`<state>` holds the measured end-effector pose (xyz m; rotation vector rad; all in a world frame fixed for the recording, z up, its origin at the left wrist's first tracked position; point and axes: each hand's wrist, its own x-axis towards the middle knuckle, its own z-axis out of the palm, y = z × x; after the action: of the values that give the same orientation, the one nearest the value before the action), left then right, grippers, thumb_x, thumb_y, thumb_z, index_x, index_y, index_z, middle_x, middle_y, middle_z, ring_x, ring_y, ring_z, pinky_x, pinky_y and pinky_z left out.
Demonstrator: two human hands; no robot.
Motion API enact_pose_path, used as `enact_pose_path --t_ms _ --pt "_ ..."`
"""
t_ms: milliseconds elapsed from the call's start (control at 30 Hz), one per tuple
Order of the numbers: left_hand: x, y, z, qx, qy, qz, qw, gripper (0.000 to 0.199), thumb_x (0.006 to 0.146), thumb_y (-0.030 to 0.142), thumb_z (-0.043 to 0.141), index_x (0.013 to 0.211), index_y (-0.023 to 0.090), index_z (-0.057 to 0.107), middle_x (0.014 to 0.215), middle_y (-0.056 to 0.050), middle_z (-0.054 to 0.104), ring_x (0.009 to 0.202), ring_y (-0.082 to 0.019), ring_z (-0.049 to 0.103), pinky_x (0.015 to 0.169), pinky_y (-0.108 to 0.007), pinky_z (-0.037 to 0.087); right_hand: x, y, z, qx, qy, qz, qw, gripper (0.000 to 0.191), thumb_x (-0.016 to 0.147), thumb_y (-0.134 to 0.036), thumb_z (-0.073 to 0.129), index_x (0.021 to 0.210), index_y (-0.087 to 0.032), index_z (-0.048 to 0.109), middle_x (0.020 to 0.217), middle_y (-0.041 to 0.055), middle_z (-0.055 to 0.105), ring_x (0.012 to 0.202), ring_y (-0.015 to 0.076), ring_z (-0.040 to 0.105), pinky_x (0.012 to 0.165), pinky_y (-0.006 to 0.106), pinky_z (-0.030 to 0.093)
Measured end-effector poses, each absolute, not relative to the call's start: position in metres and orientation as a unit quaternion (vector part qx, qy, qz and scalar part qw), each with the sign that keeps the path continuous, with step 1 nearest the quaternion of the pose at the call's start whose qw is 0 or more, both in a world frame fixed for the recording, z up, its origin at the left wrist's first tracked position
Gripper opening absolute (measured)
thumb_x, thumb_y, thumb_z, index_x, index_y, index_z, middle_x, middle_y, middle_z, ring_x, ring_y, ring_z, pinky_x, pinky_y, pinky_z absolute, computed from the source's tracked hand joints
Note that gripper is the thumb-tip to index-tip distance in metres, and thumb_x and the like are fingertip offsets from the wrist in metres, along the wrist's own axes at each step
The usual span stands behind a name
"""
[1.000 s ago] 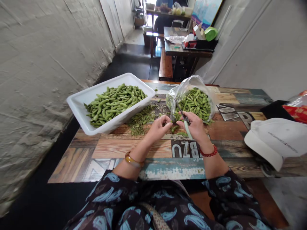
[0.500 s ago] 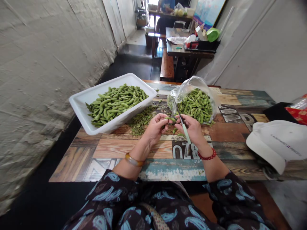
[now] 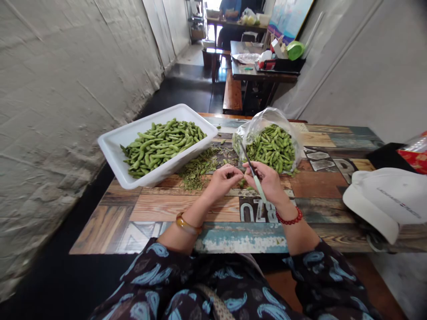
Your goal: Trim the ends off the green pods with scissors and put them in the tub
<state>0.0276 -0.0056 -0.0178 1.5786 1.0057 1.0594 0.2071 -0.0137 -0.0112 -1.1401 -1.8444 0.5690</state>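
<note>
My right hand point(image 3: 269, 181) is closed around a knife point(image 3: 259, 186) with a pale green handle; its dark blade points up and away. Just left of it, my left hand point(image 3: 224, 181) is closed in a pinch, fingertips nearly meeting those of the right; whatever lies between them is hidden. Several loose green pods lie on the table under the fingertips. Beyond my right hand, a clear plastic bag point(image 3: 298, 138) lies open on its side, full of edamame pods point(image 3: 271, 144). To the left stands a white plastic tub point(image 3: 115, 153) heaped with larger-looking edamame pods point(image 3: 160, 149).
A pile of stem and leaf trimmings point(image 3: 196, 171) lies against the tub on the patchwork-patterned table point(image 3: 180, 206). A white cap point(image 3: 383, 200) is at the right edge. Farther off are a wooden bench point(image 3: 232, 91), another table point(image 3: 247, 73) and a seated person point(image 3: 230, 11).
The pod that showed between my hands is out of sight. My left fingers have moved right and closed into a pinch near the right fingertips. The knife stays in my right hand.
</note>
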Motion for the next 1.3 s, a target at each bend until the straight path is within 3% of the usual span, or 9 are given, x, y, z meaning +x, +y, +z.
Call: enact_pose_path --t_ms 167,333,533,700,867,967,1067,1300 --pt "0.033 -0.008 -0.019 0.702 0.412 0.387 0.433 0.010 0.076 0.024 0.071 0.072 0.015 0.071 0.067 0.001 0.051 0.070 -0.013 0.047 0.068 -0.026 0.037 0.204 -0.015 -0.012 -0.455 -0.746 0.231 0.428 0.024 0.083 -0.029 0.064 0.105 -0.020 0.066 0.083 0.0042 0.070 0.073 0.0171 0.067 0.071 0.031 0.057" --pt "0.033 -0.007 -0.022 0.652 0.409 0.417 0.483 0.025 0.078 0.033 0.069 0.064 0.014 0.062 0.065 0.001 0.052 0.067 -0.011 0.046 0.066 -0.025 0.036 0.208 -0.013 -0.015 -0.456 -0.741 0.241 0.430 0.030 0.084 -0.032 0.066 0.111 -0.021 0.065 0.087 0.0038 0.069 0.077 0.0179 0.067 0.074 0.032 0.057" --pt "0.025 -0.003 -0.019 0.494 0.424 0.459 0.604 0.033 0.073 0.046 0.073 0.077 0.016 0.060 0.058 0.005 0.046 0.049 -0.006 0.032 0.048 -0.021 0.023 0.220 -0.007 -0.018 -0.453 -0.780 0.173 0.395 0.041 0.082 -0.041 0.072 0.117 -0.021 0.063 0.096 0.0073 0.066 0.082 0.0210 0.064 0.076 0.037 0.056" --pt "0.023 -0.002 -0.016 0.483 0.417 0.475 0.606 0.031 0.073 0.043 0.074 0.081 0.015 0.063 0.059 0.005 0.049 0.048 -0.005 0.035 0.046 -0.020 0.024 0.220 -0.005 -0.023 -0.420 -0.820 0.147 0.359 0.043 0.081 -0.039 0.074 0.117 -0.020 0.061 0.101 0.0082 0.064 0.085 0.0218 0.062 0.079 0.039 0.055" --pt "0.022 -0.001 -0.015 0.529 0.421 0.480 0.559 0.026 0.078 0.040 0.068 0.075 0.015 0.065 0.059 0.003 0.054 0.052 -0.008 0.043 0.051 -0.021 0.033 0.220 -0.006 -0.025 -0.413 -0.829 0.173 0.336 0.045 0.080 -0.037 0.075 0.119 -0.021 0.060 0.100 0.0079 0.063 0.082 0.0210 0.062 0.075 0.036 0.055" --pt "0.023 0.000 -0.015 0.565 0.423 0.481 0.520 0.023 0.077 0.038 0.069 0.082 0.015 0.072 0.071 -0.001 0.067 0.066 -0.013 0.056 0.066 -0.025 0.044 0.219 -0.007 -0.026 -0.404 -0.829 0.183 0.342 0.046 0.080 -0.036 0.075 0.120 -0.022 0.060 0.103 0.0078 0.062 0.083 0.0210 0.062 0.075 0.036 0.055" --pt "0.023 0.000 -0.015 0.586 0.426 0.473 0.501 0.023 0.077 0.036 0.070 0.084 0.015 0.074 0.083 -0.004 0.073 0.080 -0.017 0.063 0.078 -0.029 0.048 0.217 -0.008 -0.027 -0.396 -0.830 0.185 0.345 0.045 0.080 -0.036 0.075 0.120 -0.021 0.061 0.101 0.0075 0.062 0.082 0.0206 0.061 0.075 0.037 0.055" --pt "0.020 0.000 -0.016 0.604 0.440 0.457 0.482 0.021 0.080 0.034 0.067 0.079 0.014 0.072 0.076 -0.003 0.070 0.075 -0.016 0.060 0.074 -0.028 0.045 0.214 -0.009 -0.027 -0.399 -0.834 0.168 0.341 0.038 0.085 -0.039 0.070 0.117 -0.021 0.061 0.088 0.0043 0.058 0.073 0.0188 0.056 0.068 0.032 0.051"
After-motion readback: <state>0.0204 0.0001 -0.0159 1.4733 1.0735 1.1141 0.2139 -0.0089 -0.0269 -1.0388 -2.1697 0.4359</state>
